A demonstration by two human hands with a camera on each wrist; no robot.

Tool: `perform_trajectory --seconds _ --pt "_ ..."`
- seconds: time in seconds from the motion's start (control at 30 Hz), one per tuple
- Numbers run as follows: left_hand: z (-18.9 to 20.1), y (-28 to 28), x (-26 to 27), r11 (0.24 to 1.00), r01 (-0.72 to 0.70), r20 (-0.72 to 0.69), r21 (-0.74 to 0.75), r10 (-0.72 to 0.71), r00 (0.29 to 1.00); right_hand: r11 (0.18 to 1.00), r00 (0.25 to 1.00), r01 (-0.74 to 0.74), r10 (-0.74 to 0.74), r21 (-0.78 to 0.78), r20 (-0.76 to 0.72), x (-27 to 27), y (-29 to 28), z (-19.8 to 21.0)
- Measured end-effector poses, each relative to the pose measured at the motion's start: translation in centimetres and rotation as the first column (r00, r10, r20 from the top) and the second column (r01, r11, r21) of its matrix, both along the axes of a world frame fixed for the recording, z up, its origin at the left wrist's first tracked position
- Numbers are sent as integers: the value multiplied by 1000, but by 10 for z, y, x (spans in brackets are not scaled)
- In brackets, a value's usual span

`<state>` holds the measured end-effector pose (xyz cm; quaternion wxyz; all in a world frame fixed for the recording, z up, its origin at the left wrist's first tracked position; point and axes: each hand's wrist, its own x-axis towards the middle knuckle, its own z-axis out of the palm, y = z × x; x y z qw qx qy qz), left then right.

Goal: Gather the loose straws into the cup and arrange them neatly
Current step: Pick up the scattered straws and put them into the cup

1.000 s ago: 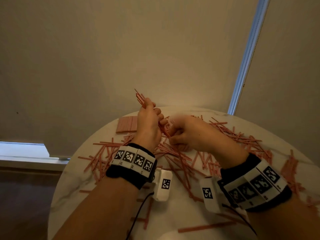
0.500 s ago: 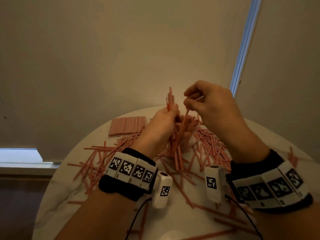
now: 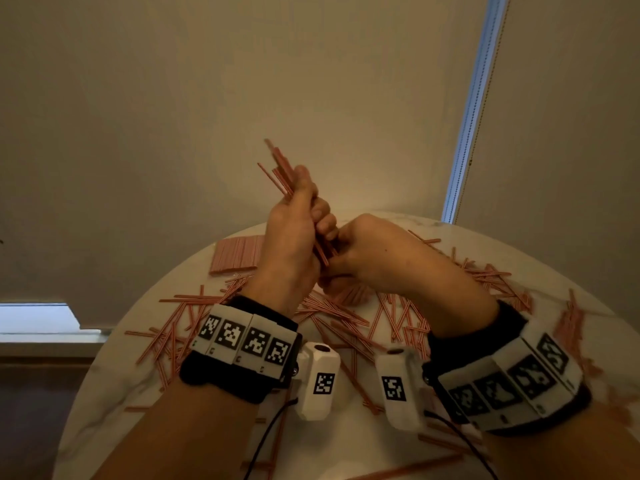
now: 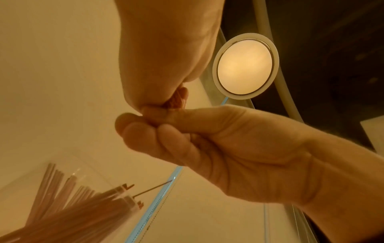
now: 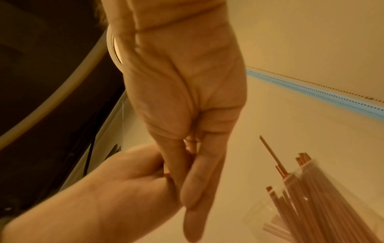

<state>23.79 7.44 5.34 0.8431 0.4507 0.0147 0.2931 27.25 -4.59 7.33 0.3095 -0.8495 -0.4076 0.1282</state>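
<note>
both hands (image 3: 311, 244), gripping straw bundle (image 3: 282, 174)

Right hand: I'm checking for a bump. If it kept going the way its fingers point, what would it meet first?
Most likely the left hand and the bundle of straws in its grip. The right hand points leftward at the bundle's lower end, already touching or nearly so; the exact contact is hidden.
</note>
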Motion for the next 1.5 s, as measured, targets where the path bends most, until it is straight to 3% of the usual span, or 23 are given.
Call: perform_trajectory --seconds 0.13,0.2,0.27,0.33,0.4,0.47,0.53,0.67,0.8,0.9,0.97,1.07,1.17,1.27,1.33,1.4,1.5 --pt "-4 4 4 974 29 -140 226 3 990 1000 991 11 -8 20 -136 7 -12 5" --pt "-7 11 2 914 149 -281 376 -41 959 981 985 116 -93 158 -144 13 -20 13" --pt "-11 14 -3 790 357 -439 498 -125 890 883 964 267 -249 385 -98 18 -28 21" --pt "-12 8 -8 610 509 -535 607 -160 830 816 942 305 -334 490 -31 20 -32 25" --pt "-10 -2 -9 514 515 -521 686 -148 841 892 966 220 -255 395 35 14 -30 23" --pt "-7 -6 -9 491 436 -472 754 -57 880 965 993 102 -115 239 37 9 -21 15" --pt "-6 -4 -10 466 378 -442 800 32 896 987 992 80 -93 141 88 11 -14 8" --pt "-3 3 -12 486 407 -467 774 3 884 973 899 177 -222 149 377 16 -14 8" --pt "1 1 -14 560 411 -407 719 -140 903 984 851 93 -156 149 501 17 -15 7" --pt "0 2 -13 540 384 -395 749 -102 913 991 870 86 -126 104 476 22 -16 6" --pt "-1 9 -13 495 453 -461 742 -115 880 991 876 99 -129 87 464 26 -19 6" --pt "0 20 -15 459 532 -554 712 -99 827 965 837 199 -259 173 482 37 -32 11" --pt "-5 17 -13 549 482 -535 683 -73 842 902 804 294 -413 317 428 45 -46 15" --pt "-10 5 -7 651 399 -457 646 -89 885 864 790 308 -466 398 400 44 -45 14" --pt "-10 1 -3 713 349 -399 609 -105 911 805 814 291 -492 517 307 42 -45 16" --pt "-8 1 -4 764 341 -368 548 -146 918 754 877 268 -448 599 171 42 -47 21" --pt "-8 4 -4 799 344 -346 494 -183 920 803 957 184 -277 567 82 42 -50 20"
